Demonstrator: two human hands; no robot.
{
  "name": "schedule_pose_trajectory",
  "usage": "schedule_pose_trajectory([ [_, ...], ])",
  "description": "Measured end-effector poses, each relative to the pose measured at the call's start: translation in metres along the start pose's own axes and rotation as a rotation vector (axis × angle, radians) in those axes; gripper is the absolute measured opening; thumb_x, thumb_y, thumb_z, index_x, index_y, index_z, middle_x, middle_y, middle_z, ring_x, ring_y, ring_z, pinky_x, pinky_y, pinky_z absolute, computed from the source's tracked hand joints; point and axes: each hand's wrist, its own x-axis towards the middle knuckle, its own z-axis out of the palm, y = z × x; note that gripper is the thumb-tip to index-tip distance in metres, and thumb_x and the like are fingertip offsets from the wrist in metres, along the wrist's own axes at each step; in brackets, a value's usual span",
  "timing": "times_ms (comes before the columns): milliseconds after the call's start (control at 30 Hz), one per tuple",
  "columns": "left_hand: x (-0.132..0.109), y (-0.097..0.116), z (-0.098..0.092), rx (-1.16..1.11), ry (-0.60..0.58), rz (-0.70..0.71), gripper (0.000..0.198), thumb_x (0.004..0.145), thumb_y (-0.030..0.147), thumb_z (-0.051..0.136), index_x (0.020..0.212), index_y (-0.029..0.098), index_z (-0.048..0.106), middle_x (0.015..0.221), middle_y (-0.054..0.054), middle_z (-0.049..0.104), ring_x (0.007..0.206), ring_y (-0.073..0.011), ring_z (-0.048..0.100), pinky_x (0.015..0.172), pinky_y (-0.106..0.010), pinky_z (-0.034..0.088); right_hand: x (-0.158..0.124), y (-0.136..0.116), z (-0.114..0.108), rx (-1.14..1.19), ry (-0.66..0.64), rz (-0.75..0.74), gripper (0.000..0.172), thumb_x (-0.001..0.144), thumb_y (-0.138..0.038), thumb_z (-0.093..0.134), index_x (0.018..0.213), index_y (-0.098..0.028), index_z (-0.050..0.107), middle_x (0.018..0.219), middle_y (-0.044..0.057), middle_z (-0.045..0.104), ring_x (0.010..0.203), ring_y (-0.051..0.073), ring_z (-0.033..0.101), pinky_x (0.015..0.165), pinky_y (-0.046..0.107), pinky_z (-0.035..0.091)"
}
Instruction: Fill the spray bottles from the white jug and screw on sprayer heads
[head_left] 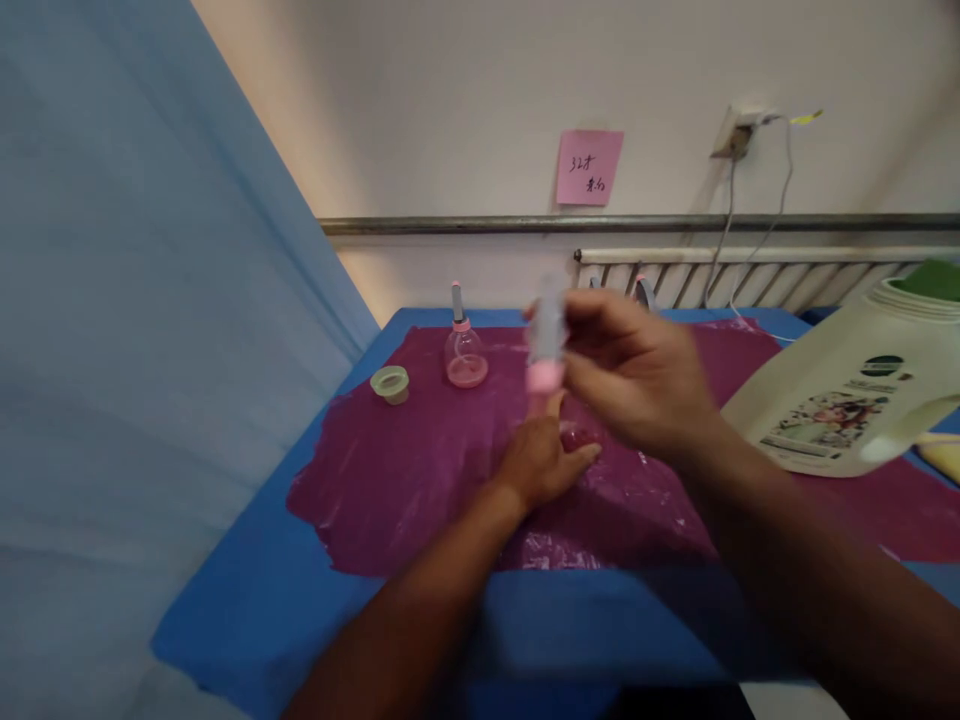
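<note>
My right hand [637, 375], blurred by motion, grips a bottle top [547, 335] with a grey upper part and a pink collar. Below it, my left hand [536, 460] reaches around a clear bottle [577, 436] with pink liquid, mostly hidden behind the fingers; its thumb points right. Whether the top touches that bottle is hard to tell. Further left stands a similar clear bottle [466, 365], upright, with pink liquid at its bottom and a grey-and-pink top. Beside it is a small greenish tub [391, 384].
Purple plastic sheeting [420, 470] covers part of the blue table [247, 590]. A large cream jug [832, 390] tilts at the right near my right forearm. A blue curtain [150, 300] hangs at the left. Cables [720, 240] run from a wall socket [733, 135].
</note>
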Motion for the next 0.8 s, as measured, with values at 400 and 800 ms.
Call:
schedule_pose_trajectory([
  [400, -0.001, -0.001, -0.002, 0.035, -0.005, 0.02, 0.084, 0.095, 0.042, 0.089, 0.167, 0.028, 0.047, 0.166, -0.017, 0.064, 0.157, -0.0421, 0.061, 0.131, -0.067, 0.048, -0.021, 0.04, -0.056, 0.136, 0.31, 0.242, 0.027, 0.096, -0.046, 0.095, 0.114, -0.03, 0.082, 0.111, 0.001, 0.084, 0.096, 0.02, 0.082, 0.097, 0.044, 0.074],
  [800, 0.0, 0.004, -0.003, 0.007, -0.043, 0.021, 0.08, 0.093, 0.037, 0.088, 0.164, 0.025, 0.054, 0.162, -0.017, 0.067, 0.153, -0.0418, 0.064, 0.13, -0.066, 0.05, -0.07, 0.103, -0.033, 0.274, 0.071, 0.541, 0.047, 0.085, -0.06, 0.099, 0.118, -0.028, 0.088, 0.113, 0.006, 0.088, 0.105, 0.027, 0.082, 0.089, 0.041, 0.067],
])
